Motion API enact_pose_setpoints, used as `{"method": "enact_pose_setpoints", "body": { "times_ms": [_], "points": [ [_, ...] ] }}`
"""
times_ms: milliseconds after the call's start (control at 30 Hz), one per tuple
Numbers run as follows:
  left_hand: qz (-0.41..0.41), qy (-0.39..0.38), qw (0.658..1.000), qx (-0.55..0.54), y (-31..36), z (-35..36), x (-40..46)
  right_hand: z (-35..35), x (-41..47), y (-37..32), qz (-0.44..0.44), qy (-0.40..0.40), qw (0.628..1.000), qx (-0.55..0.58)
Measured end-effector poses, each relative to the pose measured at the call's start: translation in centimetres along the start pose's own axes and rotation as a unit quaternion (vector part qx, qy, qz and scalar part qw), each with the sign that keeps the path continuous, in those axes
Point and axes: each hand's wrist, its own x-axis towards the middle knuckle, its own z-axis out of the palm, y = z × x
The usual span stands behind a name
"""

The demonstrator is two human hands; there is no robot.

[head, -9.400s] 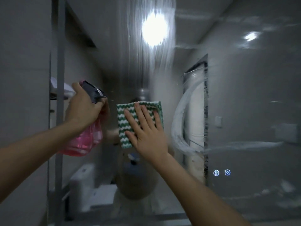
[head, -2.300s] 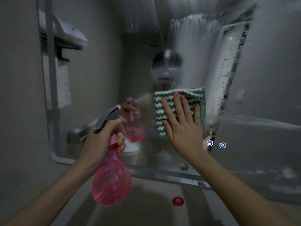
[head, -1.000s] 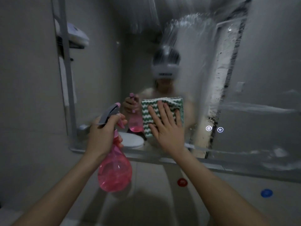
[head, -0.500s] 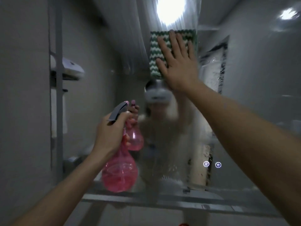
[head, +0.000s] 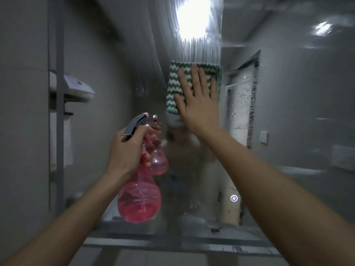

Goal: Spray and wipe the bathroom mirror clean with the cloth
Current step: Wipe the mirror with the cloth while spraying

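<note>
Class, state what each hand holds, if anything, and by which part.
Left hand grips the pink spray bottle by its neck. Right hand presses the cloth flat on the mirror.

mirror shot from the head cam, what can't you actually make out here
- Mirror, head view: its top and right edges run out of frame, so its full extent is unknown.
- Glass behind the cloth: covered by the cloth and the right hand.
- Spray bottle trigger: hidden under the left hand fingers.
- The person's reflection: smeared by wet streaks and blocked by the right hand.
- Lit icon: a second may sit behind the right forearm.
</note>
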Motion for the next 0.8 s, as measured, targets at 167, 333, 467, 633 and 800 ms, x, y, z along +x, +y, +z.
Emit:
{"method": "enact_pose_setpoints", "body": {
  "times_ms": [167,333,467,633,800],
  "points": [
    [-0.038,0.022,0.998,0.041,-3.2,-2.3,-4.6,2.3,-11.5,-2.8,-0.023,0.0,1.0,0.01],
    [-0.089,0.041,0.993,0.064,-8.1,-4.7,-9.4,3.7,-23.8,-5.0,-0.039,-0.062,0.997,0.011],
    [-0.103,0.059,0.989,0.088,-10.6,-5.1,-12.2,4.0,-29.3,-5.6,-0.047,-0.101,0.994,0.007],
    [-0.104,0.045,0.986,0.124,-13.0,-3.7,-13.7,3.9,-31.6,-1.9,-0.134,-0.106,0.985,-0.016],
    [-0.092,0.023,0.988,0.118,-13.4,0.4,-14.2,2.5,-34.1,4.5,-0.14,-0.085,0.986,-0.032]
  ]
}}
